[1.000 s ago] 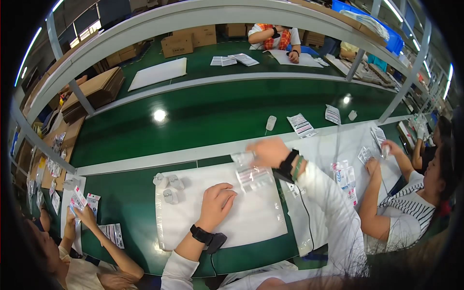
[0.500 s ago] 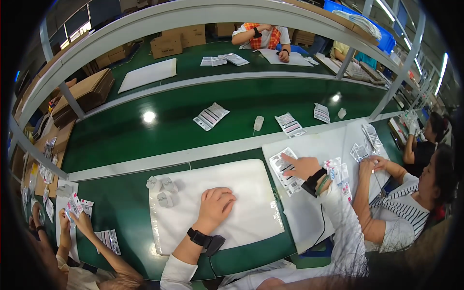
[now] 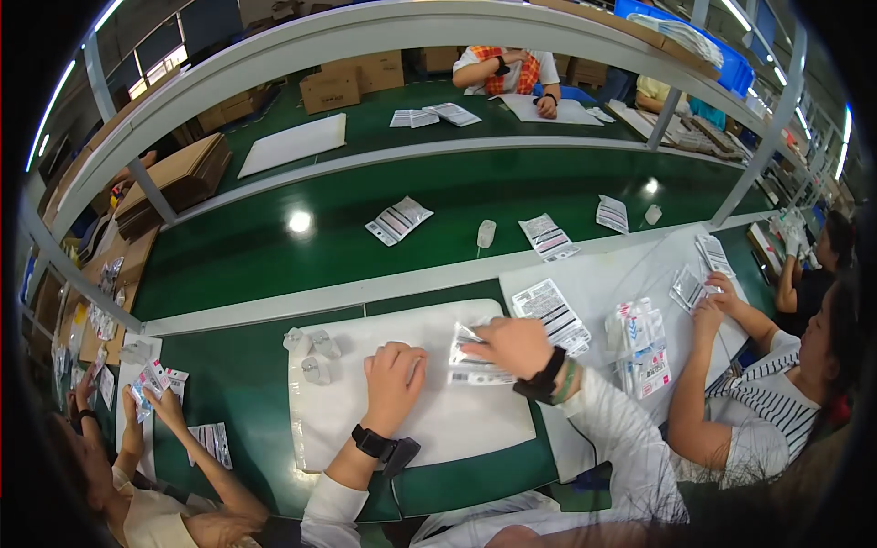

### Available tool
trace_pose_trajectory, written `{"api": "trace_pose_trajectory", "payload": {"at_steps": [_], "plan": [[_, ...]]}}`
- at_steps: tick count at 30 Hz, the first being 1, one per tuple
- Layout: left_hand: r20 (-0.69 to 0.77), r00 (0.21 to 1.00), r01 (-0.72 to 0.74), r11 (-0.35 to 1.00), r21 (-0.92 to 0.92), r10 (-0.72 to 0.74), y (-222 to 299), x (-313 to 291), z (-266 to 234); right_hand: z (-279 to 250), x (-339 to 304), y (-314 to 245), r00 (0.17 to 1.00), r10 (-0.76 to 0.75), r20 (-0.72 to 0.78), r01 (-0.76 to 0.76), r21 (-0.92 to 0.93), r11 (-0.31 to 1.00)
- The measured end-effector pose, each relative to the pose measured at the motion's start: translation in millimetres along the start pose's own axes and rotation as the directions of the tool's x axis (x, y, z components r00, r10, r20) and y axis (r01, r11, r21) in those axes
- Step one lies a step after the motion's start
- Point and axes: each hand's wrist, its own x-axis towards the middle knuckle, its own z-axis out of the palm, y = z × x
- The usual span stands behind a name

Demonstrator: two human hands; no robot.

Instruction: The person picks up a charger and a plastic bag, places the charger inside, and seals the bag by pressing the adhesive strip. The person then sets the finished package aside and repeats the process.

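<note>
My left hand point(image 3: 393, 384) rests on the white mat point(image 3: 425, 438), its fingers loosely bent and apart, with nothing visible in them. To its right, my right hand point(image 3: 519, 347) reaches across the mat's right part with its fingers on a silver printed pouch point(image 3: 464, 345). The hand covers part of this pouch, which lies flat or nearly so on the mat. Beyond the mat's right edge lies a stack of similar pouches point(image 3: 553, 310). Several clear whitish plastic pieces point(image 3: 315, 352) stand at the mat's upper left corner.
More pouches point(image 3: 643, 347) lie on the right-hand white sheet. A raised rail point(image 3: 411, 276) separates my table from a green conveyor-like surface point(image 3: 338, 247) carrying pouches and clear pieces. Co-workers handle pouches at my left point(image 3: 155, 393) and right point(image 3: 713, 301). A metal frame point(image 3: 438, 29) spans overhead.
My right hand has moved left from the pouch stack onto the mat, bringing a pouch with it. My left hand has shifted slightly left. The view has turned a little.
</note>
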Motion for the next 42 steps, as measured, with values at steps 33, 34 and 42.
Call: {"api": "trace_pose_trajectory", "payload": {"at_steps": [33, 34, 42], "plan": [[0.73, 0.635, -0.232, 0.964, -0.13, 0.251, 15.8, 77.8, 16.6, 39.3, 15.2, 31.5, 0.968, -0.25, 0.027, 0.221, 0.385, 0.896], [0.741, 0.633, -0.175, 0.974, -0.144, 0.223, 20.6, 77.8, 13.7, 42.4, 17.1, 36.4, 0.952, -0.296, 0.073, 0.254, 0.348, 0.903], [0.745, 0.636, -0.144, 0.979, -0.141, 0.201, 22.9, 70.1, 18.2, 51.9, 22.5, 35.7, 0.859, -0.508, 0.069, 0.479, 0.243, 0.843]]}}
